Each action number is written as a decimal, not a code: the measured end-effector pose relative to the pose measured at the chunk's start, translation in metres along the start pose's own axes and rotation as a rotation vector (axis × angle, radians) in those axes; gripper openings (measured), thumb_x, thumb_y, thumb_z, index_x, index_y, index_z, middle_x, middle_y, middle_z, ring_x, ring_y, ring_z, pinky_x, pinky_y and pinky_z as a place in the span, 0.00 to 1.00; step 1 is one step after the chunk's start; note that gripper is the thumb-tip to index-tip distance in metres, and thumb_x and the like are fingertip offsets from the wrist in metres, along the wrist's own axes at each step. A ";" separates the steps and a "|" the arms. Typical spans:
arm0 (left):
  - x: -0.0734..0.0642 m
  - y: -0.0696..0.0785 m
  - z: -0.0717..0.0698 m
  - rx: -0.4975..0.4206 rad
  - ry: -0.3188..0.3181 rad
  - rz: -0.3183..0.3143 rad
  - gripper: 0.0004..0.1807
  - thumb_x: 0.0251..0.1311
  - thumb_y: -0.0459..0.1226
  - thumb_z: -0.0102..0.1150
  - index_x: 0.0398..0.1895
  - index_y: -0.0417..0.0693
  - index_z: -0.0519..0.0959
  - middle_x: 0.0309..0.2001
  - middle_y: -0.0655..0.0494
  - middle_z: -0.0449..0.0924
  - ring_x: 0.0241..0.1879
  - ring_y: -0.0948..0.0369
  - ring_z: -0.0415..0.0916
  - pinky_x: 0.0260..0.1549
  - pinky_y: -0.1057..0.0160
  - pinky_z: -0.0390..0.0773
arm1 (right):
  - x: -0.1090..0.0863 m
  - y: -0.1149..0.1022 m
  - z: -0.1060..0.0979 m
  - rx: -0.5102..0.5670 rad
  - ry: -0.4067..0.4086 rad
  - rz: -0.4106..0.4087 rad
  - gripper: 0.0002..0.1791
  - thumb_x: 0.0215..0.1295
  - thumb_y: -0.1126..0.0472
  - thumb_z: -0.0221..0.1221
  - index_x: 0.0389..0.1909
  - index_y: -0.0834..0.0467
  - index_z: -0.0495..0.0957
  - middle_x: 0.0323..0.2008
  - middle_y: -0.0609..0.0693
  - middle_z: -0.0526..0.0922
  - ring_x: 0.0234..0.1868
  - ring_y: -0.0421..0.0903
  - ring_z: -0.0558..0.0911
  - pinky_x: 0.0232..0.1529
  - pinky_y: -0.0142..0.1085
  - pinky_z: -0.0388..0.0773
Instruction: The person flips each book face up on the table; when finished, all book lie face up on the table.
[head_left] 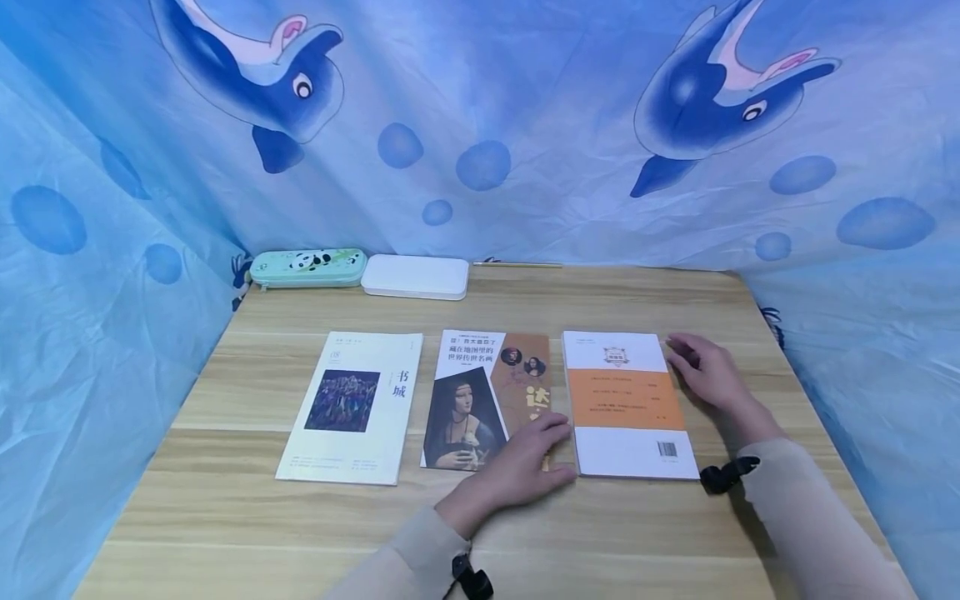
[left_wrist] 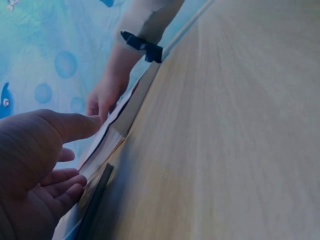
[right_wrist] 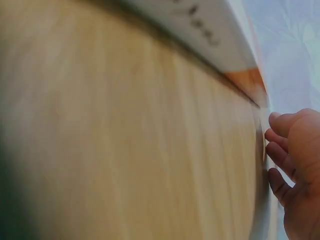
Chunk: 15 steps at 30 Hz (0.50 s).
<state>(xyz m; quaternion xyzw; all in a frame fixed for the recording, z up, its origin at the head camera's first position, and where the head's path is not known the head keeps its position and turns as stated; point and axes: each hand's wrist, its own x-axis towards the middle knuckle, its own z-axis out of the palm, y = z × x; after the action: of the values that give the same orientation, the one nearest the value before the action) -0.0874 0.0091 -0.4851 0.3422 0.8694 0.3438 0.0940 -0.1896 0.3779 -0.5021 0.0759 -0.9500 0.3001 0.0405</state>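
A white book with an orange band [head_left: 622, 400] lies back cover up on the table, its barcode at the lower right. My left hand [head_left: 517, 467] is beside its left edge, over the lower right corner of the middle book [head_left: 465, 417], which has a portrait on its cover. Its fingers are relaxed and its thumb extended in the left wrist view. At the orange-banded book's upper right edge is my right hand [head_left: 708, 375], fingers loosely bent around no object. Whether either hand's fingertips touch that book, I cannot tell.
Left of the middle book lies a white book [head_left: 348, 408] with a dark picture. Along the back stand a green panda pencil case [head_left: 309, 268], a white case [head_left: 415, 277] and a thin stick [head_left: 517, 264]. A blue dolphin-print curtain [head_left: 540, 200] surrounds the wooden table [head_left: 225, 533].
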 end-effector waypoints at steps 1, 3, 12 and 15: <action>0.000 0.001 0.001 0.002 -0.008 0.002 0.37 0.63 0.48 0.67 0.71 0.40 0.69 0.72 0.49 0.67 0.69 0.54 0.67 0.69 0.59 0.67 | 0.001 0.000 0.000 0.006 -0.016 -0.004 0.23 0.77 0.64 0.53 0.68 0.67 0.68 0.59 0.69 0.76 0.57 0.65 0.76 0.56 0.64 0.74; 0.002 0.002 0.002 0.011 -0.028 0.005 0.40 0.63 0.48 0.68 0.73 0.39 0.67 0.74 0.47 0.64 0.71 0.52 0.65 0.70 0.57 0.66 | 0.003 0.000 0.000 0.013 -0.055 -0.001 0.25 0.78 0.64 0.51 0.72 0.67 0.65 0.64 0.70 0.72 0.64 0.68 0.71 0.61 0.66 0.69; 0.005 0.009 0.007 0.075 -0.081 -0.051 0.41 0.60 0.49 0.71 0.71 0.38 0.69 0.77 0.44 0.58 0.74 0.51 0.60 0.72 0.56 0.63 | 0.009 -0.007 0.001 0.081 -0.234 -0.029 0.29 0.79 0.69 0.42 0.78 0.65 0.53 0.74 0.70 0.58 0.74 0.69 0.55 0.70 0.68 0.53; 0.007 0.010 0.012 0.088 -0.042 -0.062 0.41 0.58 0.48 0.73 0.70 0.38 0.70 0.75 0.44 0.61 0.72 0.50 0.63 0.71 0.57 0.65 | 0.009 -0.009 0.003 0.082 -0.235 -0.006 0.30 0.78 0.71 0.45 0.78 0.64 0.54 0.74 0.69 0.59 0.75 0.69 0.56 0.70 0.68 0.55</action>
<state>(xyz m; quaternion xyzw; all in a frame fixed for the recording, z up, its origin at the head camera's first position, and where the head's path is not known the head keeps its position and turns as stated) -0.0826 0.0254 -0.4868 0.3260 0.8917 0.2948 0.1079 -0.1970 0.3684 -0.4983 0.1150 -0.9350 0.3274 -0.0734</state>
